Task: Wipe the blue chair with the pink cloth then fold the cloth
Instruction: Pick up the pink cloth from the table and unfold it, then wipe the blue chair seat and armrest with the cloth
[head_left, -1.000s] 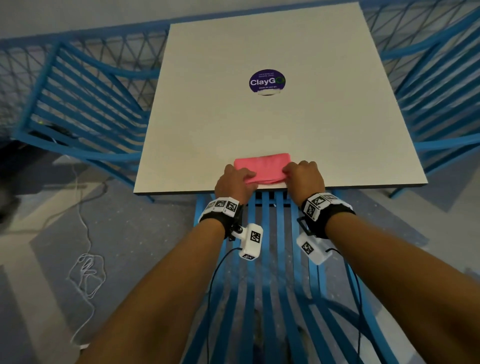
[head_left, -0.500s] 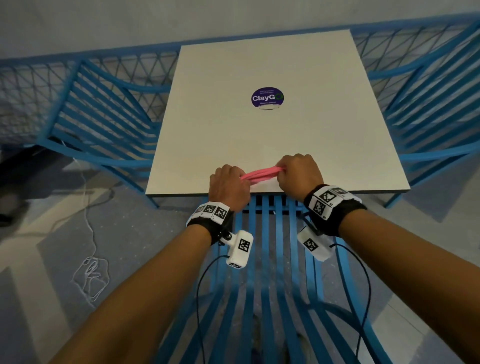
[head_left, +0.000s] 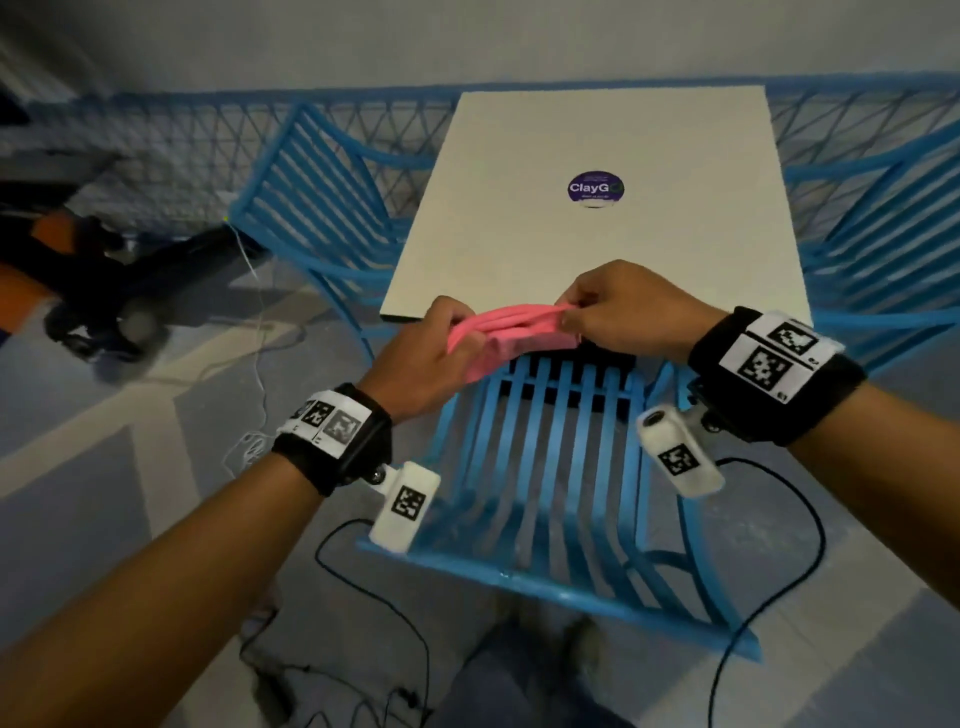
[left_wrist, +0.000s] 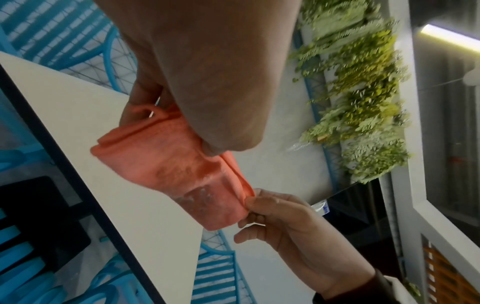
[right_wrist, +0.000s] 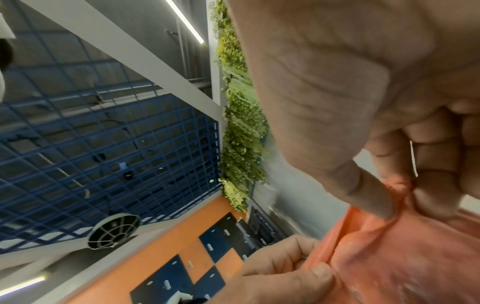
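While the cloth lay folded flat on the table a second earlier, by this moment it was off the surface and held in the air.
Change: the cloth had been lifted from the table and drawn back toward the person, hanging between both hands over the table's near edge and the chair.
Left hand: the left hand had its fingers curled round the cloth's left end, thumb on top.
Right hand: the right hand pinched the right end between thumb and fingertips, the other fingers tucked in.
Cloth: still bunched in several layers, sagging a little between the two grips, not touching the table or the chair seat.
Meaning: I judged the wiping had not begun; the lift looked like the start of opening the cloth or carrying it down to the seat, with folding left for the end.
Head view: it alone showed the cloth's place above the slatted seat and the table edge.
Left wrist view: the cloth showed a greyish mark on its underside near the right hand.
Right wrist view: the thumb and finger pinch on the cloth was clear up close, with the left hand gripping below.
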